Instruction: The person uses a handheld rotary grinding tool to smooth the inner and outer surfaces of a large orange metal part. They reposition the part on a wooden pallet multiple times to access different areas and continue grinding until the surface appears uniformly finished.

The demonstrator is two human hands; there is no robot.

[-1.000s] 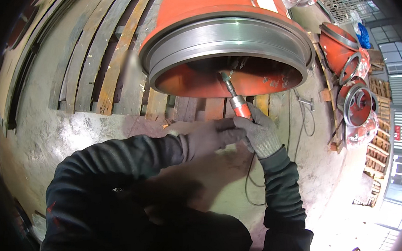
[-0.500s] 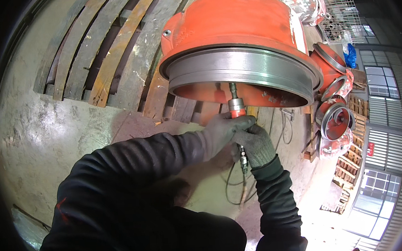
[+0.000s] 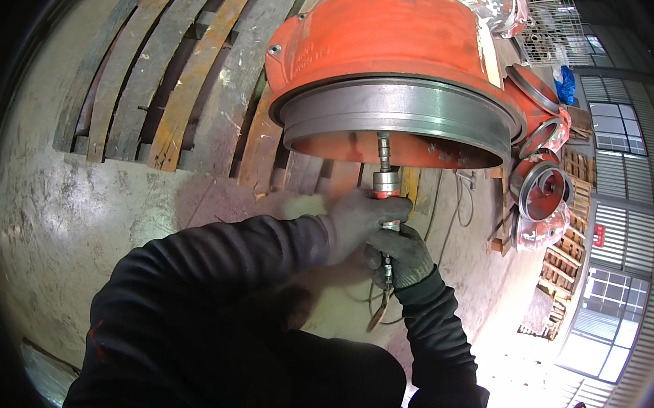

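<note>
Both gloved hands have shifted right beneath the orange drum [image 3: 384, 44]; left hand [image 3: 358, 217] and right hand [image 3: 400, 256] clench the grinder [image 3: 385, 188], fingers fully wrapped.

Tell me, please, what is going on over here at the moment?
A person in dark sleeves and grey work gloves holds a slim hand-held power tool with both hands: the left hand wraps its upper body, and the right hand grips it lower down. The tool's tip reaches up under the machined metal rim of a large orange casting, which rests on wooden pallets. More orange castings lie behind it to the right.
</note>
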